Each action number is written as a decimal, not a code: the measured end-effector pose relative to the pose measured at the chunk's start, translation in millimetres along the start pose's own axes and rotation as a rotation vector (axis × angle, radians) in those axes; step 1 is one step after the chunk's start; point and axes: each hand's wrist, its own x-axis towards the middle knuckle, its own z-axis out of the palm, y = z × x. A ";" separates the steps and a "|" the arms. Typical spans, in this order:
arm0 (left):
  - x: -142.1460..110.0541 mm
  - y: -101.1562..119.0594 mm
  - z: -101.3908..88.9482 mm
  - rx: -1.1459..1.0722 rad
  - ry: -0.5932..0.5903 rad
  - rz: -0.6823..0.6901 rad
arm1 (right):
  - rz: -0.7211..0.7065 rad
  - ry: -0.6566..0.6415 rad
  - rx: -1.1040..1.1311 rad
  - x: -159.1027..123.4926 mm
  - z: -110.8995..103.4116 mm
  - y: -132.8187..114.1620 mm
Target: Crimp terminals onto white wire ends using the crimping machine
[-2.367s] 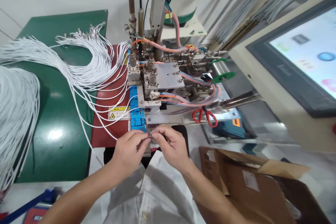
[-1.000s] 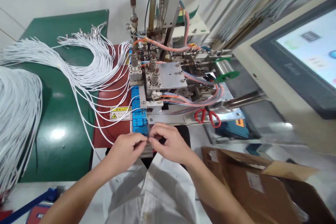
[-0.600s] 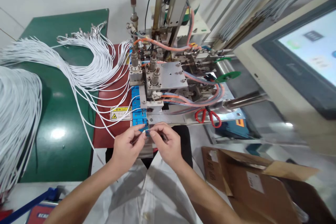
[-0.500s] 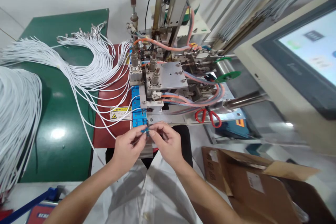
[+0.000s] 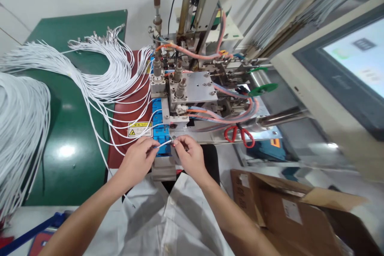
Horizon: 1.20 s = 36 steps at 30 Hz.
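While the left hand pinches a white cable just behind its end, the right hand has thumb and fingertips pressed together at the tip; a red glint shows there, but what it comes from I cannot tell. In this head view, the pinched end is over the near part of a row of blue blocks edging a metal machine. I judge the step in hand to be fingertip work on that end; the next move calls for a light, steady pinch from both hands.

Left of the blocks, a yellow-and-white warning label bears a triangle and Chinese characters; I make out 小心, "careful", but the small print is blurred. At right, the tilted screen's frame carries a word too blurred to read. Near right, a cardboard box has illegible printing. At left, bundled white cables cross a green counter.
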 end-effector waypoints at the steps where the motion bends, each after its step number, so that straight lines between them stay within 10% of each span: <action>1: 2.8 -1.7 -1.5 0.030 0.000 0.029 | 0.031 -0.012 0.001 1.7 1.3 1.9; 17: 18.5 -7.3 -1.3 0.173 0.004 0.097 | -0.079 -0.203 -0.192 19.9 -6.0 8.6; 36: 5.5 -9.9 -0.4 0.512 0.098 0.339 | 0.014 0.060 -0.022 22.2 2.5 16.3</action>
